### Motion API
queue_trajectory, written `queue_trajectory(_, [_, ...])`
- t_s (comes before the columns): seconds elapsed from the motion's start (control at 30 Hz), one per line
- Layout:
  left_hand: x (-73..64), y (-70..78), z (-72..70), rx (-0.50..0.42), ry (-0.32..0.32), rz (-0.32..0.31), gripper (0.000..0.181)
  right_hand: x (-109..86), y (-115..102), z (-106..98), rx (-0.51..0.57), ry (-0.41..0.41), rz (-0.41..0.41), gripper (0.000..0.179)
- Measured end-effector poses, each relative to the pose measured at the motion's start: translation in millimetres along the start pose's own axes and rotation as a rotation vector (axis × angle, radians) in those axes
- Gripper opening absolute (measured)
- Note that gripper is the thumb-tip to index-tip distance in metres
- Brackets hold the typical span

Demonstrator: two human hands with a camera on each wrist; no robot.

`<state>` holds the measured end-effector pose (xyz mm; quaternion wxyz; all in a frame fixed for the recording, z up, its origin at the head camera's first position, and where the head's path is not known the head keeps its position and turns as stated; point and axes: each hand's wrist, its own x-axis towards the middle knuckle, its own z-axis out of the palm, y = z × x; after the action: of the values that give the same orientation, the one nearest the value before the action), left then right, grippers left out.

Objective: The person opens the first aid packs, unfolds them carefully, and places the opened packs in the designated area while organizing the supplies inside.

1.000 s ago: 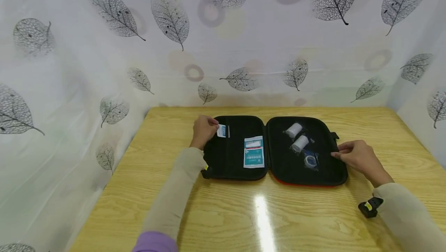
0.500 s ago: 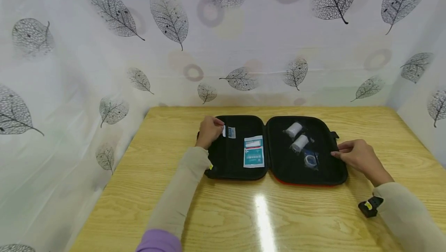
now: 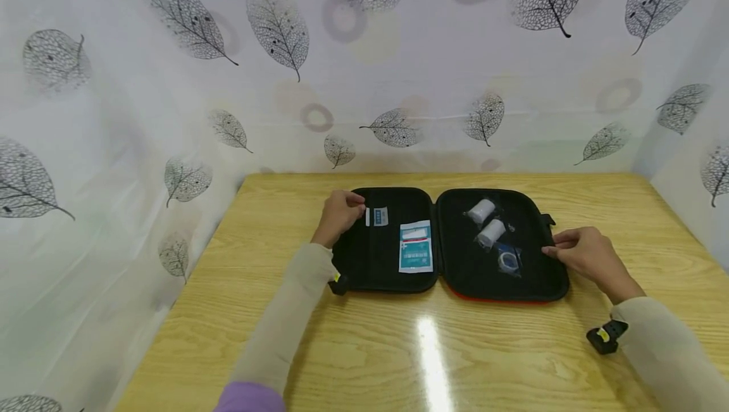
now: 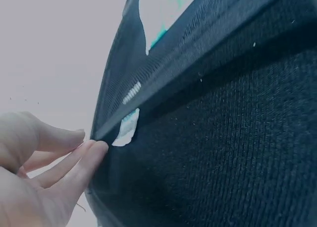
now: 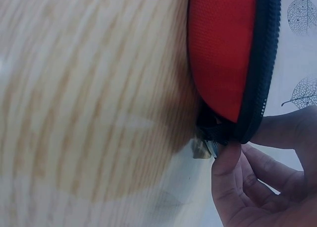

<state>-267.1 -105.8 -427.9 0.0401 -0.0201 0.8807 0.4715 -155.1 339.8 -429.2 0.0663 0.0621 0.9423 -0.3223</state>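
Note:
A zippered first-aid case [image 3: 393,279], black inside and red outside, lies spread open on the table. My left hand [image 3: 340,214] is at its left half, thumb and fingers [image 4: 94,155] pinching the edge of the black inner pocket. Right beside the fingertips, a small white-and-blue packet [image 3: 380,216] is partly tucked under the pocket's mesh, its white end [image 4: 125,135] sticking out. A teal-and-white packet [image 3: 416,254] lies nearer the hinge. On the right, my right hand [image 3: 586,259] grips the case's rim, thumb and fingers either side of the zipper edge [image 5: 260,95].
Two wrapped white rolls [image 3: 491,233] and a clear bag with a round white roll [image 3: 508,262] lie in the right half. The wooden table [image 3: 484,355] reaches back to a leaf-patterned curtain [image 3: 433,70].
The small packet has moved right, out of my left fingers and under the pocket mesh. My left hand went right, then slightly back left. The right hand stays on the rim.

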Motion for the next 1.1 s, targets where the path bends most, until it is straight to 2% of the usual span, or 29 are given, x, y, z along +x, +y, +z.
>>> queue_trajectory(0.1, [-5.8,3.1,-1.6,-0.030,-0.049,0.001,0.019,0.4,0,0,-0.006,-0.004,0.003,0.057])
queue_trajectory(0.27, [-13.8,8.0,4.4,-0.075,-0.151,0.006,0.019,0.5,1,0,-0.009,-0.004,0.012,0.058])
queue_trajectory(0.43, [-19.8,10.7,14.3,-0.085,-0.213,0.043,0.020,-0.1,1,0,0.001,-0.007,0.002,0.057])
queue_trajectory(0.6, [-23.5,16.0,23.9,-0.091,-0.264,0.043,0.020,-0.2,0,0,0.009,-0.008,0.007,0.056])
queue_trajectory(0.73, [-23.7,18.7,31.3,-0.075,-0.275,0.024,0.016,0.0,-1,0,0.007,-0.009,0.010,0.056])
queue_trajectory(1.1, [-23.7,23.6,46.0,-0.042,-0.222,-0.001,0.013,-0.6,0,0,0.000,-0.001,0.000,0.056])
